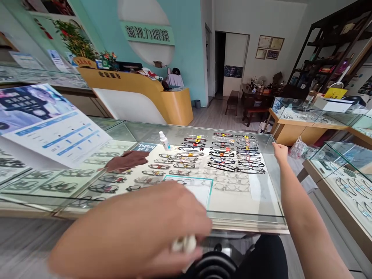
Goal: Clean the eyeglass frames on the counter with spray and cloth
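Note:
My left hand point(171, 217) is large and blurred in the foreground, in front of the glass display case point(226, 221). Its fingers curl round a small whitish object point(185, 244), mostly hidden, whose kind I cannot make out. My right hand point(280, 152) is closed over the glass at the case's far right corner. Rows of eyeglasses point(222, 159) lie on the case. Behind my left hand is a teal-bordered white sheet point(200, 190). Farther back, a white spray bottle point(164, 140) stands upright near a crumpled brown cloth point(128, 161).
A standing calendar card point(58, 131) rises at the left. Beyond are a yellow-and-white counter point(174, 106), a wooden bench point(232, 101) and a doorway. More glass cases point(343, 182) stand at the right. Below me are a black round ringed thing point(215, 265) and a dark trouser leg point(269, 257).

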Demonstrator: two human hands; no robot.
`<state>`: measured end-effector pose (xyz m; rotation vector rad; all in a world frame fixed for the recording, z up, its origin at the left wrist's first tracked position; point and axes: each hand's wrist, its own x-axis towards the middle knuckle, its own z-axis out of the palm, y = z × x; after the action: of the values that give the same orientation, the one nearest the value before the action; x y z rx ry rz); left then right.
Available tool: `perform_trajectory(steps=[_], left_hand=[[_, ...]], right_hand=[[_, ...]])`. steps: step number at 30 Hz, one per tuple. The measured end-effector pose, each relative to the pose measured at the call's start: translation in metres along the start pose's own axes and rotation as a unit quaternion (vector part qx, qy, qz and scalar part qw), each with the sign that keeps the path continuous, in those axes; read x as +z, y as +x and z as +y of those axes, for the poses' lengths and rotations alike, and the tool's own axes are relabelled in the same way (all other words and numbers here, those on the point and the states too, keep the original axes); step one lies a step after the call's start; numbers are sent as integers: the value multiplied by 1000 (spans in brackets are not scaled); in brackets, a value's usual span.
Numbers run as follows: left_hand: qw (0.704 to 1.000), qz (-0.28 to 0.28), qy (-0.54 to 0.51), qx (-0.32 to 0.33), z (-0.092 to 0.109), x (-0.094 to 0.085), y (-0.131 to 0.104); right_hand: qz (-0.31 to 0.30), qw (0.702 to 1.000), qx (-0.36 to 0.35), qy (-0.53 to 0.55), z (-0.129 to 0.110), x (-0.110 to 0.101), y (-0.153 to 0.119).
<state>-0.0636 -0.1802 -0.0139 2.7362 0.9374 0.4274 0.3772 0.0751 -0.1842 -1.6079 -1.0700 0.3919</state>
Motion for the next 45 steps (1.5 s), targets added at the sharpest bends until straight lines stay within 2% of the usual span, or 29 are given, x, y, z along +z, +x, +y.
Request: perform_trajectory(steps=[1,2,4,6,8,9,13,19,24,28,31,34,37,40,42,45], left_hand=[[997,-64,-16,-28,-6,-11,12],[993,-99,-30,-63,-15,-20,24],[980,-122,-30,-155,-44,-31,41],[958,-126,2,-257,-79,-32,53],[925,-128,48,-354,-114,-24,61],[913,-133,67,-380,-130,-18,63],[889,-168,121,-408,-177,14,66],[897,-107,150,-402,-214,48,58],[914,-65,126,-380,-225,54,56],[932,-64,73,-350,-221,38,60],[954,-56,-46,-290,-209,20,70],[960,12,-187,-209,-191,13,86],[930,120,-319,-139,-174,27,108],[868,229,-428,-106,-163,55,130],[823,276,-481,-125,-158,73,140],[773,307,-528,-169,-157,94,144]], right_hand=[[1,1000,11,17,1,2,0],[3,999,22,33,2,3,1],[5,997,45,64,3,5,1],[6,994,65,90,3,6,2],[8,990,82,112,2,7,4],[8,988,90,122,1,7,4],[3,981,116,157,-2,6,6],[-3,977,127,170,-4,6,6],[-2,978,122,170,-4,7,6],[6,977,127,173,-5,8,5],[6,975,131,180,-7,7,3],[3,973,134,185,-8,7,2],[-2,974,133,186,-9,8,1],[-2,976,124,179,-8,8,0],[2,978,121,171,-7,9,1],[14,979,119,164,-6,10,1]])
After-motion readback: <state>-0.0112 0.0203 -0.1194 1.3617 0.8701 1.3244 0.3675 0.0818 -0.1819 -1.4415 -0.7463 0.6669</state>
